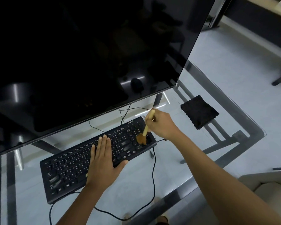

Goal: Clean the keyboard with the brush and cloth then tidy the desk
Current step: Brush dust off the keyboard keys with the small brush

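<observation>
Wooden brush (146, 127) gripped by right hand (162, 125), bristles down; left hand (102, 159) flat on keyboard (68, 166).

Pretty dim and bluish here, and the monitor (81, 62) is showing up nearly pure black with faint reflections. Bright streaks are glaring off the glass desk (234, 88), and straight edges are bending from the wide lens.

A large dark monitor (81, 62) stands over the glass counter (243, 127). Black cables (153, 172) trail across the glass. A pale chair (266, 185) sits lower right.
</observation>
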Demonstrator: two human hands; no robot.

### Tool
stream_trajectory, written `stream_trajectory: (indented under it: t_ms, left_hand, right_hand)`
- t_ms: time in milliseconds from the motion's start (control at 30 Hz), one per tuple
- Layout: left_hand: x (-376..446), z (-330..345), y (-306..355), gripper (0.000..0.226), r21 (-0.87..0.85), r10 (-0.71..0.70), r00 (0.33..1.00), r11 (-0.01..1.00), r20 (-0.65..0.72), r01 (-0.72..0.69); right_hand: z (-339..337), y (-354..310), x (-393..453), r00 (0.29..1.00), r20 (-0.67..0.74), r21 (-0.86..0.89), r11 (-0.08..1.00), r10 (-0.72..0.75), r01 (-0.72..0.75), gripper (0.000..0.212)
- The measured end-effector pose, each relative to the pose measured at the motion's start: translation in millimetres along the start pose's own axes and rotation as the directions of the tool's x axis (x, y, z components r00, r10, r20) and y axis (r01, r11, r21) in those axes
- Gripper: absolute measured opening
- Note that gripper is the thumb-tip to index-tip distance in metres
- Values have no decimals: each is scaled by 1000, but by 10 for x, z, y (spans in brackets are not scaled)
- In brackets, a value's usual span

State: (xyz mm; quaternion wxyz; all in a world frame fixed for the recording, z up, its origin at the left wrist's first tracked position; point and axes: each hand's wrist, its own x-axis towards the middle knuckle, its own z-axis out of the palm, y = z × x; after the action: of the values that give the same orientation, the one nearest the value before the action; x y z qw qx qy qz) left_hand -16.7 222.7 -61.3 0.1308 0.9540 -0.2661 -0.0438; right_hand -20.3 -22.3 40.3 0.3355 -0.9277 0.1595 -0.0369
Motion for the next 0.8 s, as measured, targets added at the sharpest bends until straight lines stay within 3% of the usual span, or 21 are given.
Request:
stream_trajectory:
  t_ms: [133, 267, 400, 500, 567, 633, 733, 800]
  left_hand:
    - [1, -7, 16, 105, -3, -1, 1000, 1000, 1, 1]
    - [21, -11, 16, 107, 4, -6, 1000, 1000, 5, 6]
    - [15, -3, 37, 107, 6, -8, 1000, 1000, 7, 8]
    - [16, -5, 24, 106, 0, -4, 1000, 1000, 6, 4]
    - [2, -5, 7, 106, -7, -3, 1000, 1000, 6, 3]
    - [2, -10, 16, 106, -3, -4, 1000, 1000, 5, 5]
    - [10, -9, 9, 106, 1, -3, 1000, 1000, 8, 3]
    - [-3, -8, -4, 106, -6, -4, 1000, 1000, 11, 4]
  right_hand:
    - [-37, -20, -12, 983, -185, 35, 999, 4, 3, 7]
    - [-25, 20, -47, 999, -30, -59, 997, -43, 41, 14]
    - [-50, 76, -98, 983, -186, 53, 999, -2, 12, 8]
    - [-49, 104, -118, 1000, -12, -24, 1000, -7, 7, 13]
    - [-39, 104, -89, 991, -130, -29, 999, -19, 15, 16]
    - [-82, 73, -30, 978, -208, 85, 996, 18, 0, 11]
    - [-77, -42, 53, 999, -11, 156, 987, 46, -44, 8]
    - [7, -93, 91, 999, -22, 82, 996, 28, -26, 7]
